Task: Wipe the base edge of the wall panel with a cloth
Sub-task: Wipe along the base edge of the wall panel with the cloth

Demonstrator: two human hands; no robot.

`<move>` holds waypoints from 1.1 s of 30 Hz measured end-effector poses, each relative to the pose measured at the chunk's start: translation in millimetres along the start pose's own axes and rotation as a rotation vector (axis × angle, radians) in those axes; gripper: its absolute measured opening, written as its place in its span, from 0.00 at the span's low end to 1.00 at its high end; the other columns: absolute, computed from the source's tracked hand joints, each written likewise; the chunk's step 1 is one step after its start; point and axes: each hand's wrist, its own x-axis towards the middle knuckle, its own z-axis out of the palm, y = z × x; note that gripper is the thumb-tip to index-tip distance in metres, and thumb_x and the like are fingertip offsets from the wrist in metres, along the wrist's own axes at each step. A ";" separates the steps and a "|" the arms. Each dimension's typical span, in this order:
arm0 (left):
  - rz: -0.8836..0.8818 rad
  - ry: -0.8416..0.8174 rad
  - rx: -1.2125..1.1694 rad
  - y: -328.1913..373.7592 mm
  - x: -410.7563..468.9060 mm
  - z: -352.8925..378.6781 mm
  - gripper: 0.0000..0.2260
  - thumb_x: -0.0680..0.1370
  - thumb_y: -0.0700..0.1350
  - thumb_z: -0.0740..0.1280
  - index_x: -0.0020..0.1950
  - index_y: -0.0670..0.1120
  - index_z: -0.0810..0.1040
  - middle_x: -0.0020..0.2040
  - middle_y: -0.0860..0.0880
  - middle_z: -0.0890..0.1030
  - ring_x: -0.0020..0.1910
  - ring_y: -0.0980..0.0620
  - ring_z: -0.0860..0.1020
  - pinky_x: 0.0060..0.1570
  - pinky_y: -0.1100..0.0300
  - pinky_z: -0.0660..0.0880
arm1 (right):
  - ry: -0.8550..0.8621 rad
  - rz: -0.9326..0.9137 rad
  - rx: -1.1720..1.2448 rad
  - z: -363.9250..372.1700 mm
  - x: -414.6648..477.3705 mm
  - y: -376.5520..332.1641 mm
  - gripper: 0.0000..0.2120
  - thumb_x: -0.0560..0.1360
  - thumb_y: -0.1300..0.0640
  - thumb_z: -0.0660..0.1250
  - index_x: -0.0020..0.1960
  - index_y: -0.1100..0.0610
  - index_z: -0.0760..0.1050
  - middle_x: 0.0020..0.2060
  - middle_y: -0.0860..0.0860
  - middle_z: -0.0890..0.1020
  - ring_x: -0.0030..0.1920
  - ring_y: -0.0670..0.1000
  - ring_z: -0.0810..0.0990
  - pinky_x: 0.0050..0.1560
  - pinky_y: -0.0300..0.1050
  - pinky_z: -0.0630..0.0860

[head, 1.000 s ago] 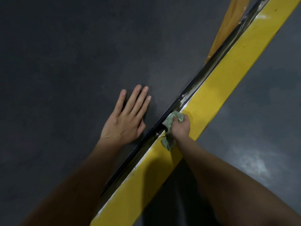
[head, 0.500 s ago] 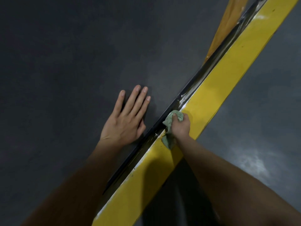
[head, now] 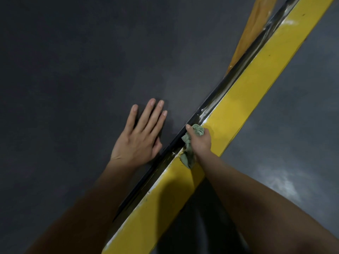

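Ok, the step in hand looks like the wiping stroke along the seam. To do it well, I'd press the cloth (head: 197, 130) into the corner with the fingertips rather than the palm. Run long strokes parallel to the base edge (head: 212, 100) and refold to a clean face once it loads up. White smears (head: 205, 116) show on the edge just ahead of the cloth, so I'd take the stroke that way.

Right hand (head: 200, 142): fingers curled tight round the bunched green cloth, thumb (head: 189, 127) on top with its tip touching the dark edge strip. A tail of cloth sticks out on the wrist side and lies on the seam.

Left hand (head: 139, 138): fingers (head: 146, 114) straight and slightly spread, palm flat on the wall panel (head: 91, 61) just beside the edge. It holds nothing and is probably a brace.

Outward: the base edge runs diagonally from lower left to upper right, between the dark grey panel and a yellow stripe (head: 256, 74) on the floor (head: 293, 143).

Risk: trapped grit could scratch the glossy strip.
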 end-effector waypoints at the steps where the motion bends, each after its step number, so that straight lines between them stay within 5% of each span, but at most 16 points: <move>1: -0.002 0.001 -0.003 0.1 0.0 0.0 0.35 0.82 0.56 0.52 0.86 0.41 0.51 0.85 0.38 0.48 0.84 0.38 0.48 0.80 0.36 0.36 | -0.002 0.013 0.025 -0.5 2.6 3.0 0.27 0.74 0.41 0.72 0.64 0.57 0.72 0.56 0.52 0.81 0.55 0.54 0.80 0.57 0.52 0.78; 5: -0.001 0.006 -0.008 1.1 -0.2 1.3 0.35 0.82 0.56 0.52 0.86 0.41 0.51 0.85 0.38 0.48 0.84 0.38 0.48 0.80 0.36 0.37 | 0.022 0.061 0.185 -0.1 9.0 9.0 0.18 0.77 0.43 0.69 0.58 0.56 0.75 0.49 0.56 0.84 0.49 0.55 0.84 0.53 0.54 0.82; 10: 0.007 0.015 0.015 1.9 -1.3 2.2 0.34 0.83 0.56 0.49 0.85 0.40 0.47 0.85 0.36 0.44 0.84 0.37 0.45 0.78 0.34 0.33 | 0.078 0.080 0.114 8.8 19.2 3.3 0.33 0.75 0.37 0.65 0.73 0.54 0.65 0.63 0.56 0.78 0.61 0.60 0.79 0.61 0.60 0.78; 14: 0.020 0.026 0.040 3.4 -0.7 5.0 0.35 0.84 0.57 0.48 0.85 0.37 0.46 0.84 0.34 0.41 0.83 0.35 0.42 0.77 0.32 0.31 | 0.123 -0.132 -0.062 5.8 13.1 -12.3 0.13 0.82 0.45 0.61 0.58 0.55 0.70 0.50 0.54 0.80 0.54 0.59 0.80 0.58 0.58 0.79; 19: 0.014 0.025 0.083 8.7 5.3 10.0 0.37 0.84 0.58 0.47 0.84 0.35 0.42 0.82 0.30 0.38 0.82 0.31 0.39 0.73 0.28 0.30 | 0.034 -0.212 -0.190 12.6 -26.8 1.6 0.09 0.83 0.48 0.60 0.54 0.53 0.71 0.48 0.55 0.80 0.50 0.57 0.81 0.53 0.56 0.80; 29: 0.010 -0.002 0.083 14.7 11.1 10.8 0.39 0.84 0.61 0.48 0.83 0.34 0.41 0.80 0.27 0.36 0.80 0.28 0.36 0.72 0.26 0.29 | 0.043 -0.118 -0.170 13.0 -25.0 -19.9 0.19 0.76 0.41 0.67 0.60 0.53 0.75 0.52 0.54 0.83 0.51 0.56 0.83 0.57 0.59 0.80; 33: 0.004 0.008 0.110 14.1 10.7 12.8 0.39 0.84 0.60 0.49 0.83 0.34 0.41 0.81 0.28 0.36 0.81 0.30 0.38 0.72 0.27 0.29 | -0.026 -0.140 -0.139 0.0 -15.2 -17.9 0.15 0.78 0.44 0.67 0.58 0.53 0.76 0.51 0.54 0.84 0.50 0.55 0.84 0.55 0.57 0.81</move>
